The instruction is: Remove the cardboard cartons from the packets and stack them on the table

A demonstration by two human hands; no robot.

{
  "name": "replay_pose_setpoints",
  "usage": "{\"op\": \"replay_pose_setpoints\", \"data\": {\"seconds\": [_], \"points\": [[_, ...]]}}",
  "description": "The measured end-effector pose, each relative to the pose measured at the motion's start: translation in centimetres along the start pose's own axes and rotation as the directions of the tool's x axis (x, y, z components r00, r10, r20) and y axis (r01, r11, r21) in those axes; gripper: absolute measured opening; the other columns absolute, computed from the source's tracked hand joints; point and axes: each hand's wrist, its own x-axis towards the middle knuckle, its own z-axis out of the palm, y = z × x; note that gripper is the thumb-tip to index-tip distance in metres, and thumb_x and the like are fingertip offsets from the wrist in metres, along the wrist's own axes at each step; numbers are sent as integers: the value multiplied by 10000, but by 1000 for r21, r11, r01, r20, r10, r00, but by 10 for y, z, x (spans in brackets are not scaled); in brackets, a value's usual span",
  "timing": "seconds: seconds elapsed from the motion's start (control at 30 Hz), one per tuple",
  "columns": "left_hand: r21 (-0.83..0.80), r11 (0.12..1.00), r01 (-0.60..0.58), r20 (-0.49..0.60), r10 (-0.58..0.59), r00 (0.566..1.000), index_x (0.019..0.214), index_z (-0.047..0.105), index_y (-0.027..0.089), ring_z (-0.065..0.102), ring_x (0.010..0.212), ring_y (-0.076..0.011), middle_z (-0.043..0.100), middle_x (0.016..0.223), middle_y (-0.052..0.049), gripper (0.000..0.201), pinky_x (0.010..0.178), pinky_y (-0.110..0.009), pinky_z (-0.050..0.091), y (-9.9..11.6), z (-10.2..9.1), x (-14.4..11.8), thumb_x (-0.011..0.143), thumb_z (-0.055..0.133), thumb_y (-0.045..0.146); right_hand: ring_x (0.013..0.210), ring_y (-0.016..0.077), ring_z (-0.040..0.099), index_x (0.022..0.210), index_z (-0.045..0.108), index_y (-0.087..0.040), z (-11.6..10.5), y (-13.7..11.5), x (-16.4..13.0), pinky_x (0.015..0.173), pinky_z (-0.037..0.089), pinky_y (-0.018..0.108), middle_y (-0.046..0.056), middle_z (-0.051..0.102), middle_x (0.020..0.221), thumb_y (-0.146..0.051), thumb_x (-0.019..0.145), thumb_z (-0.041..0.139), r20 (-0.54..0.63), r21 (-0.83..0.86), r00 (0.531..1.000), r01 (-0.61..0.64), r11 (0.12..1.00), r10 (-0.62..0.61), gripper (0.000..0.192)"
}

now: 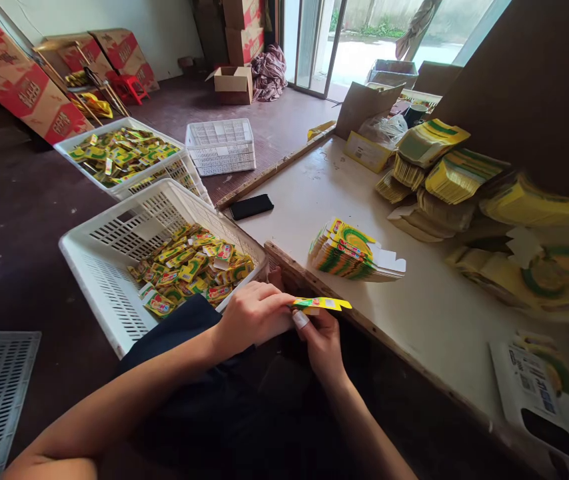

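Note:
Between my two hands, over my lap by the table edge, is a small yellow and green printed carton (322, 304), seen nearly edge-on with a flap sticking out to the right. My left hand (257, 310) has its fingers closed on the carton's left end. From below, my right hand (322, 343) pinches it, the thumb with something white around its tip. Just beyond on the table stands a row of flat matching cartons (347, 250), white flaps to the right. Left of my hands, a white plastic basket (82, 267) holds a heap of small yellow cartons (189, 267).
A black phone (252, 207) lies near the wooden table rim. Stacks of flat yellow cartons (444, 173) line the table's right side. Another filled basket (139, 180) and stacked white crates (220, 147) stand on the floor, with large cardboard boxes (19, 80) at the left.

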Motion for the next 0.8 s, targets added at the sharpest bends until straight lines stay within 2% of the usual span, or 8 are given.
{"op": "replay_pose_setpoints", "data": {"seconds": [0.1, 0.17, 0.27, 0.33, 0.53, 0.6, 0.7, 0.8], "points": [[-137, 985, 105, 18, -104, 994, 899, 727, 202, 654, 720, -141, 719, 765, -39, 269, 698, -263, 509, -4, -2, 2, 941, 487, 314, 460, 85, 369, 696, 620, -204, 0, -3, -3, 459, 352, 224, -59, 448, 522, -358, 788, 630, 29, -112, 996, 83, 990, -81, 179], [-259, 943, 211, 40, -207, 977, 851, 733, 201, 645, 678, -130, 714, 730, -30, 246, 671, -243, 509, -8, -5, 4, 918, 521, 307, 468, 90, 399, 798, 608, -210, -2, -1, -7, 450, 353, 214, -60, 472, 553, -335, 806, 621, -34, -185, 984, 167, 968, -176, 126], [-406, 835, 372, 62, -381, 922, 764, 727, 183, 631, 618, -132, 708, 678, -26, 190, 614, -231, 504, -14, -10, 8, 833, 605, 312, 510, 97, 461, 984, 555, -232, -8, 6, -10, 477, 395, 202, -58, 512, 624, -319, 827, 616, -198, -248, 930, 257, 934, -308, 189], [-473, 753, 457, 86, -477, 875, 716, 712, 174, 618, 589, -136, 699, 644, -17, 161, 581, -229, 499, -16, -12, 9, 762, 645, 313, 552, 102, 501, 1025, 530, -239, -13, 11, -7, 511, 432, 204, -47, 544, 680, -354, 834, 616, -240, -232, 921, 253, 939, -307, 238], [-554, 620, 555, 187, -557, 809, 649, 666, 162, 589, 575, -139, 659, 605, -8, 188, 555, -230, 493, -9, -5, 8, 709, 630, 336, 572, 120, 537, 809, 599, -194, -21, 10, 1, 548, 469, 229, -11, 585, 645, -502, 841, 586, 29, -103, 992, 127, 987, -125, 311], [-535, 647, 543, 167, -549, 819, 705, 669, 165, 612, 609, -154, 669, 647, -18, 204, 582, -247, 516, -9, -1, 7, 745, 598, 352, 542, 120, 525, 752, 604, -189, -20, 7, 1, 539, 469, 234, -15, 569, 597, -509, 838, 588, 44, -105, 993, 113, 988, -109, 332], [-393, 815, 425, 67, -436, 897, 986, 670, 173, 666, 818, -201, 705, 882, -67, 274, 761, -327, 554, -9, 8, 1, 841, 500, 331, 538, 127, 543, 733, 593, -194, -18, 5, -1, 530, 482, 239, -16, 581, 603, -509, 785, 648, 4, -103, 997, 80, 992, -80, 324], [-182, 939, 292, 67, -284, 956, 1321, 481, 176, 622, 1053, -275, 633, 1153, -128, 591, 921, -440, 515, -8, 19, -9, 784, 626, 377, 551, 122, 549, 730, 578, -198, -16, 4, -3, 533, 480, 227, -23, 581, 618, -509, 765, 662, -38, -96, 998, 46, 994, -50, 324]]}}
